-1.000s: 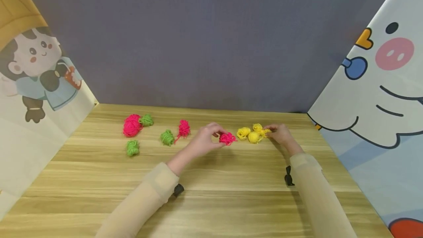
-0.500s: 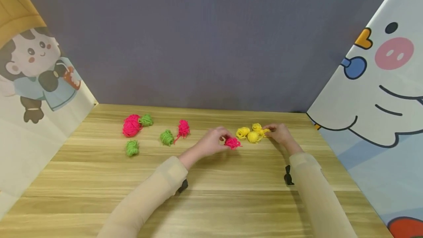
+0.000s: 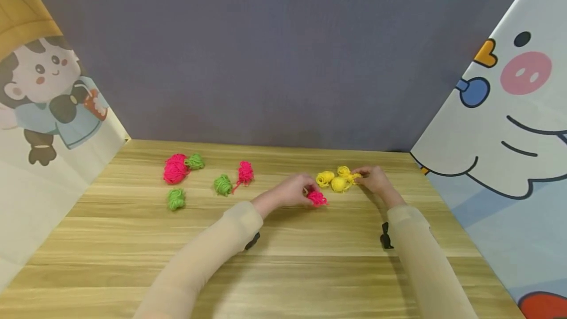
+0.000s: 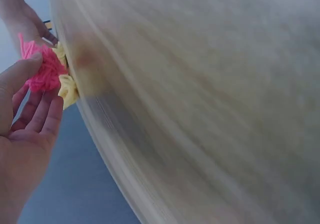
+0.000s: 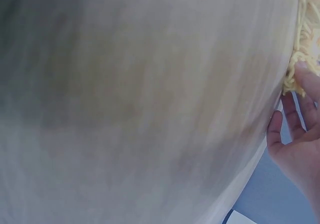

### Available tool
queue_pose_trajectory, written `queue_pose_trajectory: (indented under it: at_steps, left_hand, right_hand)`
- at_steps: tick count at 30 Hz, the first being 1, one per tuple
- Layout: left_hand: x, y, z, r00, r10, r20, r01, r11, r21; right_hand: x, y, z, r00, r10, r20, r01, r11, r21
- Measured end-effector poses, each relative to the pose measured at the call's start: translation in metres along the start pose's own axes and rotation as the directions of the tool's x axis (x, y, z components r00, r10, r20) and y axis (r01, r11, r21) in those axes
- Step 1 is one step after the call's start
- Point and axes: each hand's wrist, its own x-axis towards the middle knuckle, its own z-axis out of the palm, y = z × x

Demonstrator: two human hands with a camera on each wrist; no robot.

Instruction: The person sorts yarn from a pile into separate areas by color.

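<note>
My left hand (image 3: pixel 296 191) pinches a small pink yarn ball (image 3: pixel 317 198) between thumb and fingers, just in front of the yellow group. In the left wrist view the pink yarn ball (image 4: pixel 46 70) shows loose loops under the thumb. My right hand (image 3: pixel 374 179) pinches the rightmost yellow yarn bundle (image 3: pixel 354 177) at its right end. Three other yellow yarn balls lie close by: one at the left (image 3: pixel 325 178), one at the back (image 3: pixel 343 171) and one in front (image 3: pixel 339 184). In the right wrist view, thumb and fingers meet on the yellow yarn (image 5: pixel 296 71).
Further left on the wooden table (image 3: pixel 283 279) lie a large pink yarn ball (image 3: pixel 175 169), a smaller pink one (image 3: pixel 245 173) and green yarn balls (image 3: pixel 195 161), (image 3: pixel 223 185), (image 3: pixel 176 199). A grey panel (image 3: pixel 274 63) stands behind, with printed panels at both sides.
My left hand has moved right and slightly nearer the front with the pink yarn ball. My right hand has stayed on the yellow yarn.
</note>
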Motion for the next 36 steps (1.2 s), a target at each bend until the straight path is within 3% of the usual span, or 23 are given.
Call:
queue_pose_trajectory:
  at_steps: [17,25,36]
  left_hand:
    - [0.001,-0.009,0.004,0.996,0.058,0.071,-0.061,0.998,0.035]
    - [0.001,-0.01,0.005,0.992,0.08,0.098,-0.079,0.997,-0.015]
    - [-0.009,0.0,-0.007,0.992,0.061,0.108,-0.05,0.994,-0.099]
  right_hand:
    - [-0.001,-0.005,0.001,1.0,-0.008,-0.017,0.008,1.0,0.002]
    - [0.0,-0.001,0.002,1.0,-0.014,-0.018,0.014,1.0,-0.012]
    - [-0.001,0.0,0.002,1.0,-0.024,-0.02,0.024,1.0,-0.001]
